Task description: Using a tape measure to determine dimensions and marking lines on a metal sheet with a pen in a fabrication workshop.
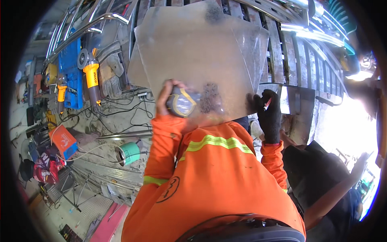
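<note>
My bare left hand (165, 95) is closed around a tape measure (183, 103) with a dark and yellow case, above the near left part of a metal sheet (193, 52). In a black glove, my right hand (269, 115) is at the sheet's near right corner, with a thin red-and-white stick-like thing (267, 104) between the fingers; its exact kind is too small to tell. The sheet is dull grey-brown, with a dark smudged patch near my left hand. Other sheet edges show beneath it.
Slatted metal (288, 56) lies under and beyond the sheets. Left are a yellow angle grinder (92, 76), a blue tool case (71, 90), loose cables, an orange box (63, 141) and a green cylinder (130, 153). Another person's arm (328, 203) is close at the right; a bright glare lies beyond.
</note>
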`<act>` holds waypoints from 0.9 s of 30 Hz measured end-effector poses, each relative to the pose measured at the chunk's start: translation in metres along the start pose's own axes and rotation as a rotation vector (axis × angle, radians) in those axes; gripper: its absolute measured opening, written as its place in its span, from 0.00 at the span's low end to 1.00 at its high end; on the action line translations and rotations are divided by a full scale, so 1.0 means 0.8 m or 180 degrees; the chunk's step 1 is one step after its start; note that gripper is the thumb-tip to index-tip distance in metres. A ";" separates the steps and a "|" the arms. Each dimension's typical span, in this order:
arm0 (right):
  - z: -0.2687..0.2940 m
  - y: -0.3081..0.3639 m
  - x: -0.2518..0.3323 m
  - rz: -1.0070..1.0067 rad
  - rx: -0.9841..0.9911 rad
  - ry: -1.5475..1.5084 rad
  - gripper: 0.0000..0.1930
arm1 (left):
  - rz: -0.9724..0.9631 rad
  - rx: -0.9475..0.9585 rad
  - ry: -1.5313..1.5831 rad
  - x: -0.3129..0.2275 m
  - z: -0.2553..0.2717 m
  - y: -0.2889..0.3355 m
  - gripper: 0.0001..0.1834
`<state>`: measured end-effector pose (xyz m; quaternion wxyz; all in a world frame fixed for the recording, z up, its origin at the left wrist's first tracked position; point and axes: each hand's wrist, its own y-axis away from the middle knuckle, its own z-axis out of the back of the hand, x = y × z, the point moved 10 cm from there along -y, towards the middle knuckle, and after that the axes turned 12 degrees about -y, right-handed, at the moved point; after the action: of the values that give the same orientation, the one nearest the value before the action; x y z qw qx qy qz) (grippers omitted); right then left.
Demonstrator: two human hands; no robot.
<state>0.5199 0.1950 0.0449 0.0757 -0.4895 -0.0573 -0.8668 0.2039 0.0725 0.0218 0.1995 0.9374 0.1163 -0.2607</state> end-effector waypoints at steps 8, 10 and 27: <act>-0.034 0.030 -0.074 -0.1158 0.0601 -0.1381 0.13 | 0.0732 -0.1679 -0.3044 -0.140 0.213 0.091 0.20; -0.031 0.025 -0.065 -0.1289 0.0634 -0.1187 0.12 | 0.1040 -0.1548 -0.3629 -0.125 0.219 0.093 0.22; -0.011 0.103 -0.095 -0.1868 0.0641 -0.1526 0.12 | 0.1298 -0.1001 -0.3817 -0.101 0.178 0.056 0.24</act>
<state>0.5670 0.1182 -0.0230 -0.1433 -0.6310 -0.2957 -0.7027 0.0875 -0.0386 -0.0327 0.4100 0.5922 -0.1585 -0.6754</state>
